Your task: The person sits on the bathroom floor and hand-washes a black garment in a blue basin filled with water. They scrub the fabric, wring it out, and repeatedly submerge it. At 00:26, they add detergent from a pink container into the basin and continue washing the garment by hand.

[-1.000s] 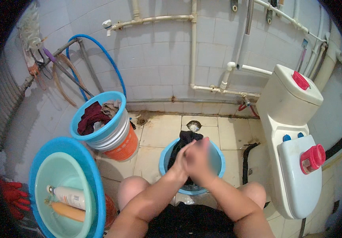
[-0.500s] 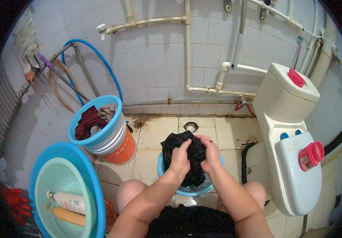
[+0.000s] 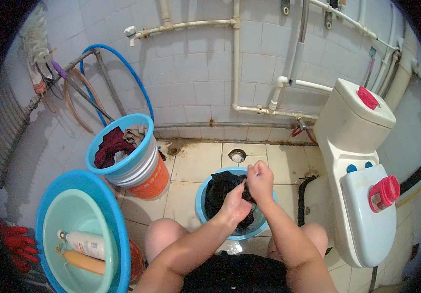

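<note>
Fingers (image 3: 259,167) of our right hand (image 3: 260,183) curl into a tight fist on a fold of black cloth (image 3: 222,190). Our left hand (image 3: 237,204) is half open beside it, thumb against the cloth; we cannot tell whether it grips. The rest of the cloth lies bunched in a blue basin (image 3: 200,201), with water (image 3: 260,218) showing, between our knees (image 3: 165,238). Just beyond is a floor drain (image 3: 237,156). To our left, a bucket (image 3: 149,184) carries a blue bowl (image 3: 145,145) of clothes (image 3: 112,148); nearer us, a tub (image 3: 49,195) holds a mint basin (image 3: 107,219) with a white bottle (image 3: 87,243). To our right, a red jar (image 3: 383,194) stands on the toilet (image 3: 349,146).
</note>
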### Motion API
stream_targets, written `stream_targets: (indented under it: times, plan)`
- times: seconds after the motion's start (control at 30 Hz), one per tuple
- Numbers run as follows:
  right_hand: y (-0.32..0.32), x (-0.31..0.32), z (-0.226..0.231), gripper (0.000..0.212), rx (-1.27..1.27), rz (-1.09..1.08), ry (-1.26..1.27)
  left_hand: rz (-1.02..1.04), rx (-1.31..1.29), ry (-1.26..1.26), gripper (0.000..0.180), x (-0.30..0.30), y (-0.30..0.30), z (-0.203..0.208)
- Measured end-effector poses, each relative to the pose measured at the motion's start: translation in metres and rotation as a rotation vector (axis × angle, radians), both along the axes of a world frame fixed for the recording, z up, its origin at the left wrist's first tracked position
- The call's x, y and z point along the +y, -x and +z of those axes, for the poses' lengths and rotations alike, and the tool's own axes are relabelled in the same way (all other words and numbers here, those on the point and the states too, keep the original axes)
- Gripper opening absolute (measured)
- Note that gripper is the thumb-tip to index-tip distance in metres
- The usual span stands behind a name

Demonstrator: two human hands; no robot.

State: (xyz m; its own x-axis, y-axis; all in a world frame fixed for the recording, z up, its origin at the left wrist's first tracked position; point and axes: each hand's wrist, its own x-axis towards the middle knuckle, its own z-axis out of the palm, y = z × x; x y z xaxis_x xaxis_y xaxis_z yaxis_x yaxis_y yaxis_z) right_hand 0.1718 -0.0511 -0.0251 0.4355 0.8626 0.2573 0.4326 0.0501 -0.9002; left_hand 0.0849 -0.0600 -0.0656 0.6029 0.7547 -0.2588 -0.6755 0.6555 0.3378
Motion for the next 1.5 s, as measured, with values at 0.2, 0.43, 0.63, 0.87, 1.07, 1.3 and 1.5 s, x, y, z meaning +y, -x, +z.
stream_targets:
  times: [0.2,0.43,0.63,0.87,1.07,1.3,1.5]
  plan:
    - [0.042,-0.03,-0.011,0.007,-0.231,0.27,-0.336,0.036,-0.138,-0.18,0.05,0.028,0.017,-0.004]
    - [0.003,-0.002,-0.015,0.017,-0.072,0.028,-0.036,0.006,0.066,0.028,0.032,-0.004,-0.002,0.005]
    - [-0.022,0.012,-0.055,0.038,0.333,0.144,0.045,0.003,0.416,-0.206,0.03,0.044,0.037,0.019]
    - [-0.043,0.001,-0.085,0.105,-0.33,0.452,0.172,-0.476,0.783,-0.718,0.016,0.04,0.056,0.057]
    - [-0.034,0.0,-0.089,0.068,-0.215,0.587,0.233,-0.76,0.516,-1.008,0.012,0.022,0.065,0.096]
    - [-0.05,0.017,-0.039,0.033,1.185,0.198,-0.02,-0.691,0.76,-1.039,0.019,0.039,0.095,0.106]
    - [-0.053,-0.011,0.075,0.02,0.898,0.356,-0.444,-0.418,1.173,-1.068,0.037,0.054,0.11,0.112]
